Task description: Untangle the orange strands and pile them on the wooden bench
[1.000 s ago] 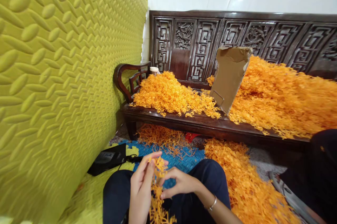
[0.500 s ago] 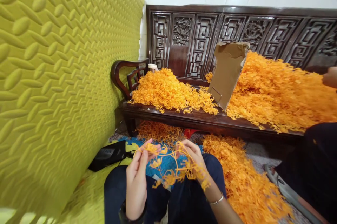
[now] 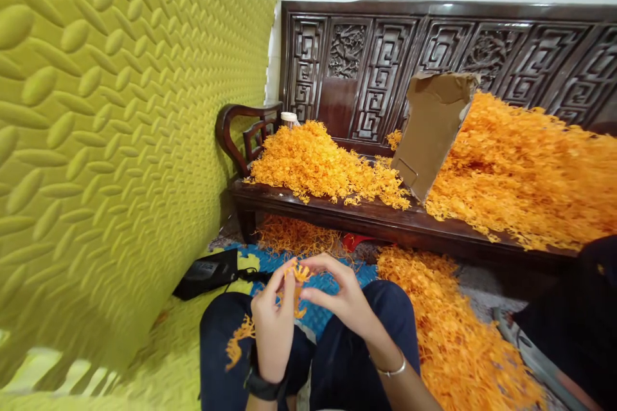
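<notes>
My left hand (image 3: 274,321) and my right hand (image 3: 340,295) meet above my lap, both pinching one orange plastic flower strand (image 3: 295,274). The strand's loose end (image 3: 237,343) hangs down past my left wrist over my dark trouser leg (image 3: 222,347). A bracelet sits on my right wrist and a dark band on my left. Fingertips of both hands touch at the strand's upper part.
A carved dark wooden bench (image 3: 366,218) holds a small orange heap (image 3: 321,166), a leaning cardboard piece (image 3: 431,131) and a large heap (image 3: 525,166). More orange pieces (image 3: 448,327) cover the floor. A yellow-green foam mat (image 3: 106,128) stands at left, a black pouch (image 3: 207,273) below it. Another person's dark clothing (image 3: 583,314) is at right.
Half a second ago my hands held the strand stretched wide between them. They have now come together, and the strand is gathered with its end hanging to the left.
</notes>
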`<action>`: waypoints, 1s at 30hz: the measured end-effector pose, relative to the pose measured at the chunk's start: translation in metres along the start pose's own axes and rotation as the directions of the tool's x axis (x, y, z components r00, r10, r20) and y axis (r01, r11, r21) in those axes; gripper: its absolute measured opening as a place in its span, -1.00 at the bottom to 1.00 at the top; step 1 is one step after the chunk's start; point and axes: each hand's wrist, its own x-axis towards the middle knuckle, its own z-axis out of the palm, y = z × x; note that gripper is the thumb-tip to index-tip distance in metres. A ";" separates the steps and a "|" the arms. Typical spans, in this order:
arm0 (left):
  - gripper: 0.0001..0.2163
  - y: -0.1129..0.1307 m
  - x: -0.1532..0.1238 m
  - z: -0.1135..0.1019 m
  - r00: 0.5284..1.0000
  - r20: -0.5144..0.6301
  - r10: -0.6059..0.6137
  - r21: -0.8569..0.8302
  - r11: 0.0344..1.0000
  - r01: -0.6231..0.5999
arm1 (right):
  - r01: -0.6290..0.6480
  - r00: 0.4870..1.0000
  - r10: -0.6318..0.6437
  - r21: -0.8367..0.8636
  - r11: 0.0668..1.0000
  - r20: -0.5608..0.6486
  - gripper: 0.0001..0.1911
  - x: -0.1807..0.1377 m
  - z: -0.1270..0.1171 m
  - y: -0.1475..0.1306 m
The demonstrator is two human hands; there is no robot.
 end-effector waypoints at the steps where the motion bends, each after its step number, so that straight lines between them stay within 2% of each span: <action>1: -0.63 0.002 0.000 0.000 1.000 0.018 -0.001 -0.013 1.000 0.001 | 0.010 0.999 -0.010 -0.015 1.000 -0.040 -0.76 0.002 0.004 0.002; 3: -0.61 0.007 -0.001 -0.001 0.996 0.083 -0.024 -0.061 0.998 0.029 | 0.004 0.995 0.000 0.037 0.999 -0.103 -0.92 0.005 0.006 0.005; 6: -0.57 0.015 -0.003 -0.004 0.975 0.218 -0.044 -0.127 0.989 0.073 | -0.058 0.992 0.080 0.203 0.978 -0.102 -0.92 0.008 0.004 0.006; 8: -0.56 0.019 -0.005 -0.005 0.971 0.237 -0.027 -0.149 0.987 0.064 | -0.097 0.989 0.123 0.273 0.957 -0.078 -0.91 0.008 0.003 0.004; 12: -0.64 0.019 -0.007 -0.003 0.987 0.157 0.017 -0.166 0.986 0.010 | -0.114 0.990 0.134 0.365 0.924 -0.031 -0.89 0.005 0.004 0.004; 15: -0.68 0.016 -0.008 -0.002 0.986 0.165 0.013 -0.232 0.972 0.026 | -0.137 0.989 0.144 0.533 0.835 0.028 -0.88 0.004 0.006 0.006; 17: -0.73 0.015 -0.011 0.000 0.994 0.104 0.025 -0.264 0.965 0.004 | -0.144 0.987 0.160 0.600 0.787 0.027 -0.89 0.003 0.008 0.006; 20: -0.82 0.015 -0.017 0.003 0.990 -0.033 0.138 -0.240 0.960 -0.142 | -0.125 0.981 0.189 0.634 0.763 -0.035 -0.91 0.002 0.011 0.000; 23: -0.77 0.012 -0.022 0.008 0.955 -0.077 0.286 -0.218 0.930 -0.295 | -0.115 0.971 0.226 0.672 0.731 -0.080 -0.89 0.003 0.014 -0.007; 25: -0.73 0.006 -0.025 0.012 0.934 -0.107 0.340 -0.217 0.909 -0.356 | -0.116 0.966 0.243 0.694 0.710 -0.086 -0.86 0.005 0.015 -0.010; 27: -0.73 -0.001 -0.028 0.016 0.926 -0.153 0.344 -0.232 0.899 -0.372 | -0.133 0.966 0.251 0.721 0.680 -0.058 -0.82 0.007 0.015 -0.010; 30: -0.78 -0.008 -0.029 0.018 0.950 -0.215 0.229 -0.311 0.906 -0.288 | -0.183 0.969 0.244 0.744 0.642 0.028 -0.79 0.009 0.015 -0.010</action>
